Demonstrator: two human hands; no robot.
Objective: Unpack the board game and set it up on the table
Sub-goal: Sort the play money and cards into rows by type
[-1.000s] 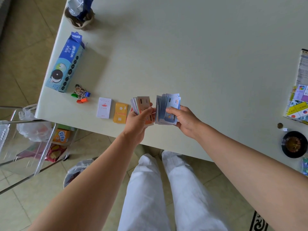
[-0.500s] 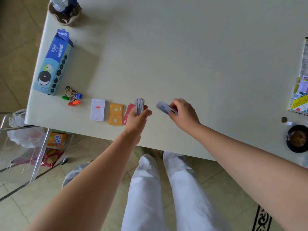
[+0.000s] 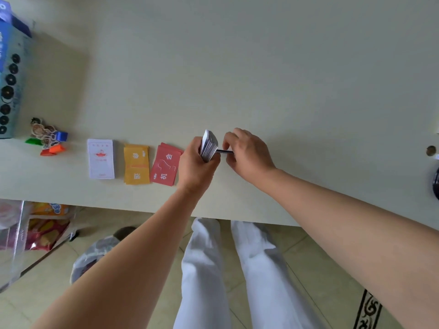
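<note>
Starting at the left of the table (image 3: 237, 67), a blue box (image 3: 9, 74) printed with dark cookies is seen, lettering blurred, then coloured pawn pieces (image 3: 46, 136). Three piles are laid in a row near the front edge: white pile (image 3: 101, 159) with red emblem, yellow pile (image 3: 136, 167) marked 命运, red pile (image 3: 166, 163) marked 机会. A card stack (image 3: 209, 146) is gripped on edge by the curled left hand (image 3: 194, 162), and a single card (image 3: 224, 151) right beside it is pinched by the right hand (image 3: 247, 153).

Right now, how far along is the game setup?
Done: white deck, yellow deck and red deck lie in a row on the table, pawns beside them. In hand: left hand grips a card stack, right hand pinches a few cards. Left: laying those down.
</note>
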